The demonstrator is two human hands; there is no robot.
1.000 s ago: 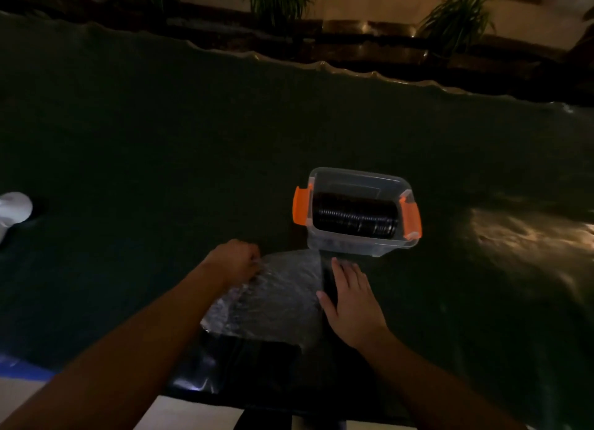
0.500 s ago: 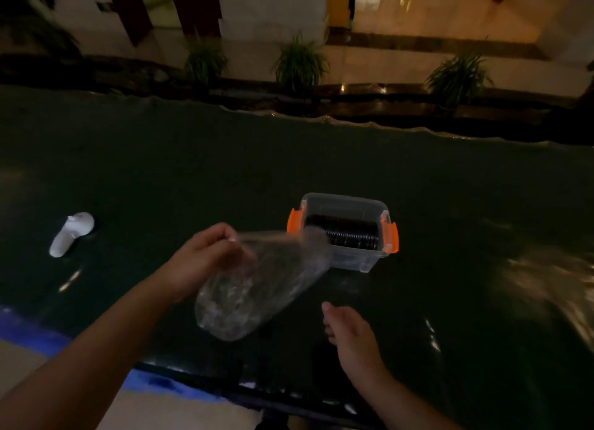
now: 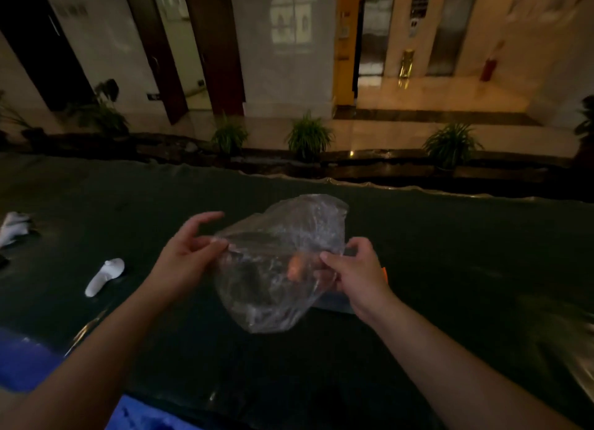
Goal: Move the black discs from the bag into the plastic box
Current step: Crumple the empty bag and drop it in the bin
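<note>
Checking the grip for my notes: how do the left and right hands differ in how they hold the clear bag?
The left hand pinches the bag at its left edge with thumb and a finger, other fingers spread loosely; the right hand has its fingers curled round the right edge. The left hand sits slightly higher. Both hold the bag up above the dark table cover.

dim lobby: pale wall (image 3: pixel 283 76) with dark doors, potted plants (image 3: pixel 308 137), glossy warm-lit floor (image 3: pixel 450 92).

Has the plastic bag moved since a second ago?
Yes. The plastic bag has been lifted off the dark table cover and now hangs in front of the plastic box, pinched by both hands.
</note>
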